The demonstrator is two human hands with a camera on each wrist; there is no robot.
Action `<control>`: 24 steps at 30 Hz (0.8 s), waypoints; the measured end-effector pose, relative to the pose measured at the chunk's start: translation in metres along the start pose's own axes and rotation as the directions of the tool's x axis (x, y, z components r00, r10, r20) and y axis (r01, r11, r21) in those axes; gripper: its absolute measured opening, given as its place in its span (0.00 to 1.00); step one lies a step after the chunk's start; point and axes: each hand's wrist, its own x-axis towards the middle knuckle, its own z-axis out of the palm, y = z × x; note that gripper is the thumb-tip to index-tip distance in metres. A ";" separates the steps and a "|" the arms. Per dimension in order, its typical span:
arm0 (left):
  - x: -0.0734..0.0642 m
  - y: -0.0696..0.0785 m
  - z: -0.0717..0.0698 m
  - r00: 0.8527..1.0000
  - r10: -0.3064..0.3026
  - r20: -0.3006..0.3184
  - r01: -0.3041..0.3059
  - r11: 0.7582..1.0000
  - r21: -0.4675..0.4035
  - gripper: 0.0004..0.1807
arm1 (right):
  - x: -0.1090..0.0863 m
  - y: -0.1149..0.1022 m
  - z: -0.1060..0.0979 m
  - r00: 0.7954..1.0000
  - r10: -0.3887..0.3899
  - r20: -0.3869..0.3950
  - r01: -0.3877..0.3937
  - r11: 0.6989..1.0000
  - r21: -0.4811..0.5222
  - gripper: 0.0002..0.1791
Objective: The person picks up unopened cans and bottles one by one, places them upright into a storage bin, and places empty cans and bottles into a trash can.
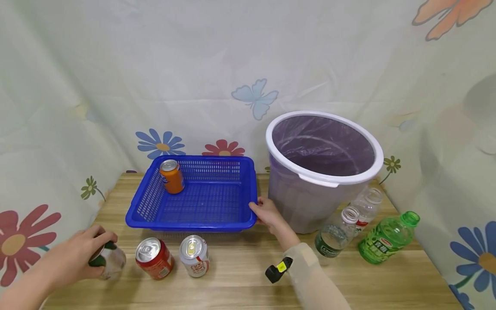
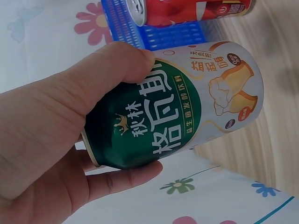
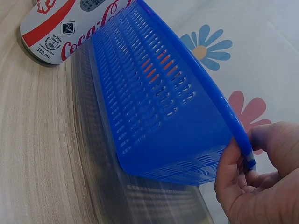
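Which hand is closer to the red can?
Left. The left hand is just left of the red can, holding a green-and-white can; the right hand is farther away, to the right, holding the blue basket.

Green-white can (image 2: 187, 107) near blue basket (image 1: 203, 209)

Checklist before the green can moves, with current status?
1. Left hand grips green can: ok.
2. Right hand grips basket at its rim: ok.
3. Basket has room: ok, only the orange can is in it, toward the back left.
4. All cans in basket: not ok; green can, red can and white can are outside.
5. Green can clear of table: cannot tell.
6. Green can empty: cannot tell.
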 end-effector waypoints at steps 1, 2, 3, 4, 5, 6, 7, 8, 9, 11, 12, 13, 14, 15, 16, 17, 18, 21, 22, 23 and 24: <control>0.001 0.000 -0.002 1.000 0.005 0.006 -0.005 1.000 0.000 0.28 | 0.000 0.000 0.000 1.000 0.000 0.001 0.000 1.000 0.004 0.14; 0.002 0.000 -0.003 1.000 0.009 0.010 -0.009 1.000 0.000 0.27 | 0.000 0.001 0.000 1.000 0.000 0.003 0.000 1.000 0.009 0.14; 0.003 0.001 -0.005 1.000 0.013 0.012 -0.013 1.000 0.002 0.28 | 0.000 0.001 0.000 1.000 -0.001 0.004 0.001 1.000 0.013 0.14; 0.004 0.001 -0.007 1.000 0.014 0.010 -0.014 1.000 0.003 0.27 | 0.000 0.001 0.000 1.000 -0.002 0.005 0.002 1.000 0.018 0.14; 0.005 0.001 -0.009 1.000 0.013 0.011 -0.013 1.000 0.005 0.27 | 0.001 0.002 0.000 1.000 -0.002 0.007 0.002 1.000 0.021 0.14; 0.005 0.002 -0.011 1.000 0.011 0.011 -0.011 1.000 0.010 0.27 | 0.001 0.002 0.000 1.000 -0.003 0.008 0.003 1.000 0.024 0.14; 0.006 0.003 -0.012 1.000 0.006 0.014 -0.006 1.000 0.017 0.27 | 0.001 0.002 0.000 1.000 -0.002 0.009 0.002 1.000 0.026 0.14; 0.007 0.004 -0.014 1.000 0.002 0.017 -0.002 1.000 0.018 0.27 | 0.001 0.002 0.000 1.000 -0.001 0.010 0.000 1.000 0.025 0.14; 0.008 0.004 -0.016 1.000 -0.004 0.020 0.003 1.000 0.024 0.27 | 0.001 0.003 0.000 1.000 0.000 0.010 0.000 1.000 0.023 0.14; 0.011 0.006 -0.020 1.000 -0.013 0.025 0.012 0.999 0.039 0.26 | 0.001 0.002 0.000 1.000 0.002 0.008 -0.002 1.000 0.012 0.14; 0.012 0.006 -0.022 1.000 -0.014 0.021 0.013 0.999 0.049 0.26 | 0.001 0.002 0.000 1.000 0.003 0.006 -0.003 1.000 0.008 0.14; 0.013 0.006 -0.024 1.000 -0.015 0.021 0.014 0.998 0.055 0.26 | 0.001 0.002 0.000 1.000 0.005 0.007 -0.005 1.000 0.005 0.14; 0.014 0.006 -0.025 1.000 -0.012 0.020 0.011 0.998 0.059 0.26 | 0.001 0.001 0.000 1.000 0.005 0.006 -0.005 1.000 0.001 0.14; 0.015 0.006 -0.027 1.000 -0.010 0.018 0.008 0.998 0.065 0.26 | 0.001 0.001 0.000 1.000 0.004 0.006 -0.004 1.000 -0.003 0.14; 0.016 0.006 -0.029 1.000 -0.003 0.011 0.002 0.998 0.070 0.26 | 0.001 0.001 -0.001 1.000 0.006 0.006 -0.006 1.000 -0.004 0.14; 0.018 0.006 -0.030 1.000 0.005 0.006 -0.006 0.998 0.070 0.26 | 0.001 0.000 0.000 1.000 0.007 0.005 -0.007 1.000 -0.004 0.14; 0.019 0.006 -0.032 1.000 0.013 0.005 -0.013 0.997 0.071 0.26 | 0.001 0.000 0.000 1.000 0.008 0.006 -0.008 1.000 -0.004 0.14; 0.022 0.006 -0.037 1.000 0.026 0.004 -0.026 0.997 0.067 0.26 | 0.001 0.000 0.000 1.000 0.009 0.009 -0.009 1.000 0.008 0.14; 0.023 0.007 -0.039 1.000 0.029 0.006 -0.029 0.997 0.066 0.26 | 0.001 0.000 0.000 1.000 0.010 0.010 -0.010 1.000 0.012 0.14; 0.024 0.008 -0.041 0.999 0.030 0.010 -0.031 0.997 0.065 0.26 | 0.001 0.000 0.000 1.000 0.008 0.013 -0.008 1.000 0.015 0.14; 0.025 0.009 -0.042 0.999 0.031 0.016 -0.032 0.998 0.062 0.27 | 0.001 0.000 0.000 1.000 0.006 0.016 -0.007 1.000 0.017 0.15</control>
